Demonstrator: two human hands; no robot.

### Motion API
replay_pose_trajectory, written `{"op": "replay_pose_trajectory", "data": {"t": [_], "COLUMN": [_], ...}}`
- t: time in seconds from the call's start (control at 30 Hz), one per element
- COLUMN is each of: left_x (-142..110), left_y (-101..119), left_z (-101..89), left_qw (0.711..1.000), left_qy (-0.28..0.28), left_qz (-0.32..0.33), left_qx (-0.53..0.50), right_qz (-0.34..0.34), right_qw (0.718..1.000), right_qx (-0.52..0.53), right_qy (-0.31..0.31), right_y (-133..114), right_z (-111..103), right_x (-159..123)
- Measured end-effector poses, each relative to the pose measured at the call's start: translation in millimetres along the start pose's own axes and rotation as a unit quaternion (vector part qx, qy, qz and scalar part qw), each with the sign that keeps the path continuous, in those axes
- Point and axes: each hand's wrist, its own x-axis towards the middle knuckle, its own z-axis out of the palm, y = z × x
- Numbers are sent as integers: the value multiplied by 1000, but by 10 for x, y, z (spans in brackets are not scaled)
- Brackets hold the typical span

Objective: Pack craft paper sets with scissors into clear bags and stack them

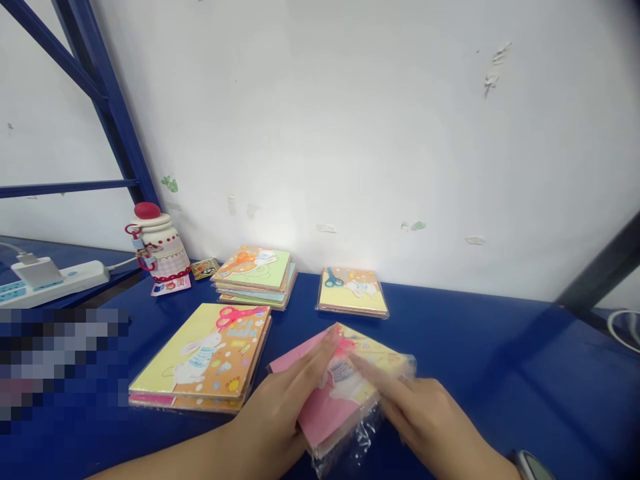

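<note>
Between my hands is a plastic-wrapped booklet (320,417) with a pink and yellow cover, a rabbit picture and pinkish-red scissors. My left hand (295,393) grips its left side, fingers stretched over the cover. My right hand (410,400) holds the right side, index finger pressing on the cover and the other fingers at the edge. Loose clear wrapping (363,433) hangs from the near edge. Left of my hands lies a small stack of similar booklets (205,360), the top one with pink-red scissors. My thumbs are mostly hidden.
Behind, against the wall, stand another booklet stack (260,273) and a smaller pile with blue scissors (353,290). A cream bottle with a red top (163,250) stands back left, near small packets (205,268). A white power strip (75,280) lies far left on the blue table (475,353).
</note>
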Motion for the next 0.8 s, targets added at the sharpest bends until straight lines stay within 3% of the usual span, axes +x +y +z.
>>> {"op": "replay_pose_trajectory", "data": {"t": [0.13, 0.2, 0.27, 0.33, 0.37, 0.43, 0.53, 0.6, 0.8], "left_x": [72, 126, 190, 256, 284, 324, 335, 327, 333], "left_y": [79, 92, 83, 62, 51, 32, 2, -22, -50], "left_z": [-201, -332, -426, -452, -441, -388, -302, -279, -358], "left_qw": [986, 973, 966, 947, 925, 855, 742, 710, 651], "left_qy": [-120, -143, -96, 6, 52, 72, -11, -13, 44], "left_qz": [-96, -145, -164, -190, -223, -319, -409, -412, -464], "left_qx": [-59, -110, -174, -257, -303, -402, -530, -571, -599], "right_qz": [-31, -18, -11, -9, -2, 24, 44, 17, -26], "right_qw": [999, 999, 999, 1000, 1000, 999, 997, 997, 1000], "right_qx": [-7, 26, 37, 30, 26, 25, 51, 65, -4], "right_qy": [30, 18, 8, 0, -2, 7, 29, 24, -15], "right_y": [120, 197, 274, 329, 343, 347, 332, 332, 304], "right_z": [-40, -74, -103, -115, -114, -102, -95, -114, -130], "right_x": [-81, -136, -203, -273, -302, -331, -282, -201, -6]}}
